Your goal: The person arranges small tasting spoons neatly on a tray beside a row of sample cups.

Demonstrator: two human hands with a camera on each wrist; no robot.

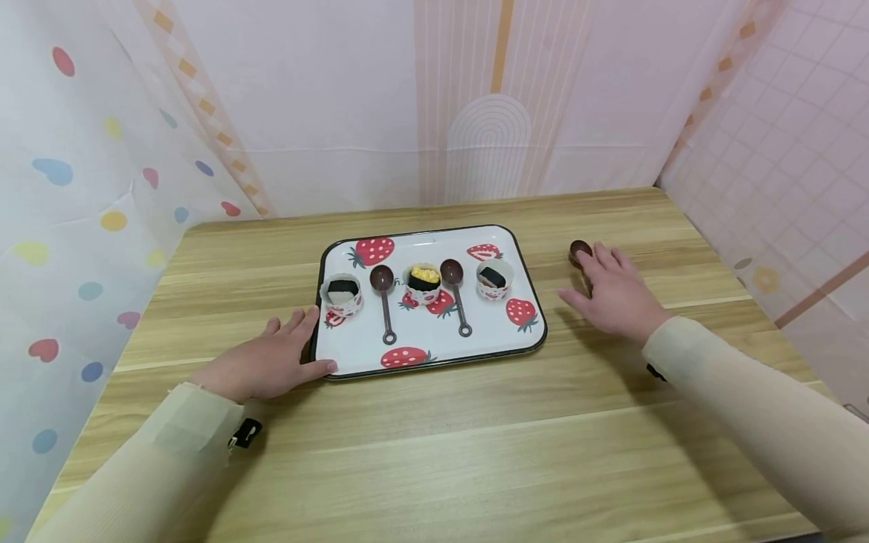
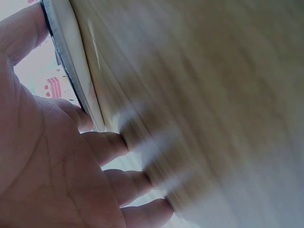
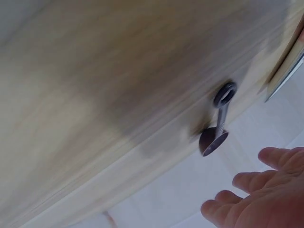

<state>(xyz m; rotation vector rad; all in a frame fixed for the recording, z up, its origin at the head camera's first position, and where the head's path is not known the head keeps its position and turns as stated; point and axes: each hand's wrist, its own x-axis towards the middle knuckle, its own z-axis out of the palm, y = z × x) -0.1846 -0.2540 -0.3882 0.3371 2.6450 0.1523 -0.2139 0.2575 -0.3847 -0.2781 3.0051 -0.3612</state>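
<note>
My left hand (image 1: 274, 362) lies at the near left corner of a white strawberry-print tray (image 1: 468, 241), its thumb over the rim and its fingers along the outer side. My right hand (image 1: 614, 298) hovers with loosely extended fingers over a dark brown measuring spoon (image 1: 580, 250) to the tray's right. In the right wrist view, the spoon (image 3: 222, 118) lies on the table apart from the fingers, its ring-ended handle showing. On the tray lie two more brown spoons, a left one (image 1: 382, 279) and a right one (image 1: 451, 273).
Three printed paper cups hold sushi-like pieces on the tray: the left cup (image 1: 342, 296), the middle cup (image 1: 423, 283) with yellow topping, and the right cup (image 1: 494, 280). Patterned curtains (image 1: 339, 90) hang behind and beside the wooden table (image 1: 441, 452).
</note>
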